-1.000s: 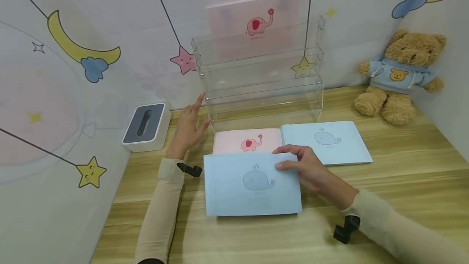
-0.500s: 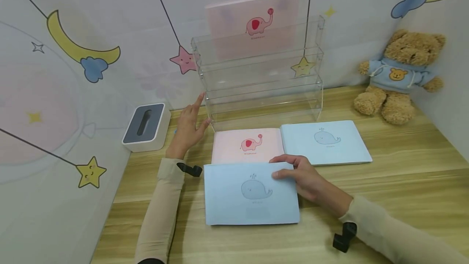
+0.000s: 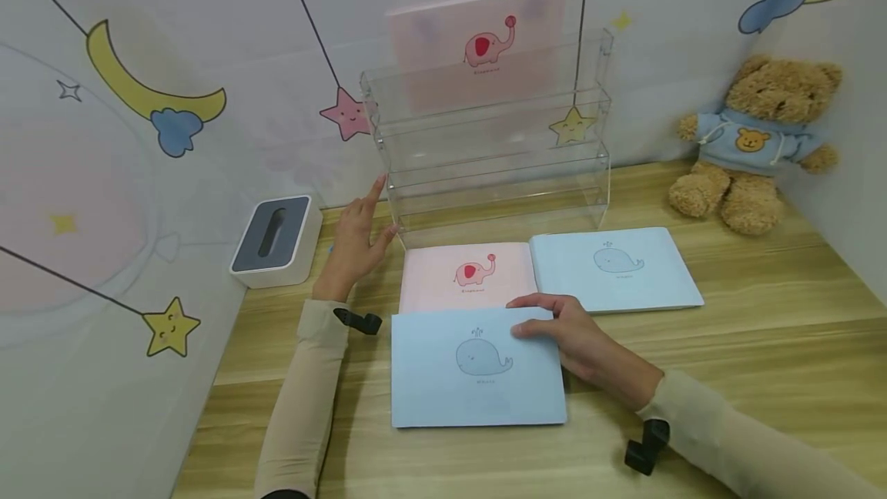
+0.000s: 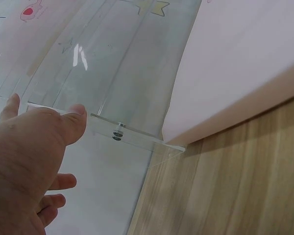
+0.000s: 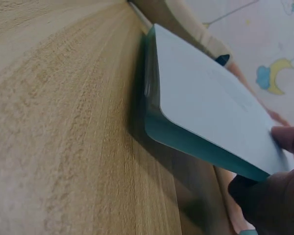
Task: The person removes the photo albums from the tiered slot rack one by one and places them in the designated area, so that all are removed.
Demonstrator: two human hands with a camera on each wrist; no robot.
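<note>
Head view shows four books, and just one of them sits in the clear rack [image 3: 499, 169]: the standing elephant book [image 3: 485, 48], upright in the highest, rearmost tier. The lower tiers show no book. So, as a judgement, the racking stands at one of four — three are outside, and a single moment cannot settle which way books are passing.

Of those three, the held whale book [image 3: 478, 368] is in hand: the right hand [image 3: 571, 341] pinches its far right corner, thumb over the cover. In the right wrist view it tilts above the bench [image 3: 783, 376], a shadow beneath its near corner. From the head camera it overlaps the near part of the flat elephant book [image 3: 468, 277]; the flat whale book [image 3: 617, 271] lies just right of that one, both in front of the rack and unhandled.

The left hand [image 3: 356, 241] has its thumb and forefinger spread apart, touching the rack's left side (steadying it, I would guess) — it grips nothing.
</note>
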